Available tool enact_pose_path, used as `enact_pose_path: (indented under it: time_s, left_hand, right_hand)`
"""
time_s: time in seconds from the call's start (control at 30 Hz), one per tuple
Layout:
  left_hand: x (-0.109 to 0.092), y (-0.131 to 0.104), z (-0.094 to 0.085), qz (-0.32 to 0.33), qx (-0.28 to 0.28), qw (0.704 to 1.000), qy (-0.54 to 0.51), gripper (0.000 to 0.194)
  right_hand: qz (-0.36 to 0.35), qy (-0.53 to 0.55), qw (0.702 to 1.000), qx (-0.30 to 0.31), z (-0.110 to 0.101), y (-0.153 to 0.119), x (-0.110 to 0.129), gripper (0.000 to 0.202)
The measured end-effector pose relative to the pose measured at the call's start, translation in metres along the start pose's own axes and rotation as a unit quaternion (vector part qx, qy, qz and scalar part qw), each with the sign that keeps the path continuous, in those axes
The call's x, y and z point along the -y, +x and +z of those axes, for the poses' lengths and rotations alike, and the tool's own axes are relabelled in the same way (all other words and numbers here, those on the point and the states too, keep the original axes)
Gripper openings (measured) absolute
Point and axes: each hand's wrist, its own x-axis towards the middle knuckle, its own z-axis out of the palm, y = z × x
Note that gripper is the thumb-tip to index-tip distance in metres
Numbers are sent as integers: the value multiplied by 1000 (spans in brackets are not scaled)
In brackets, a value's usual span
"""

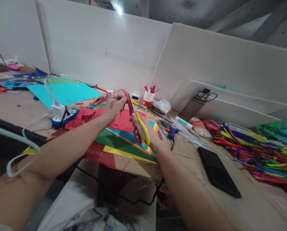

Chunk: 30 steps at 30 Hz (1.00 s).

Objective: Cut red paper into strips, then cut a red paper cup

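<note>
Head view: left hand (115, 104) has a narrow pinch grip on a piece of red paper (130, 106), raised over the stack by the desk's near edge. Right hand (141, 127) grip is closed round the yellow handle of the scissors (144, 130), blades up and away from the body, at the red paper. Probably pinched near the blades to keep the paper steady; can't tell if they're biting. Work is lifted off the stack, likely so the lower blade has air.

Under the hands: a red sheet (108, 122) over a green sheet (112, 138), whose near corner reaches about the desk (186, 166) front edge, so a bump could slide it. Beyond: paper cup (148, 98). Right side: glue gun (171, 131) just past the stack, phone (218, 171) farther out. Best elbow room looks upward. White cable (34, 150) crosses near the left forearm: snag risk.
</note>
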Motion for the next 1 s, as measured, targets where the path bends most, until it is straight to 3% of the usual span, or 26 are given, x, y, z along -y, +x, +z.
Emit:
enact_pose_path:
  time_s: [0.23,0.63,0.8,1.0]
  left_hand:
    - [-1,0,2,-21,-19,1000,-2,17]
    - [-3,-2,3,-30,-11,999,-26,20]
    - [-6,-3,4,-38,-8,999,-38,22]
    - [-9,-4,5,-54,-4,997,-53,25]
  right_hand:
    - [-14,32,998,-60,1,-3,5,56]
    - [-15,37,997,-60,4,2,2,51]
    - [-12,35,998,-51,1,8,-1,35]
    - [-7,33,999,-36,-2,9,-1,53]
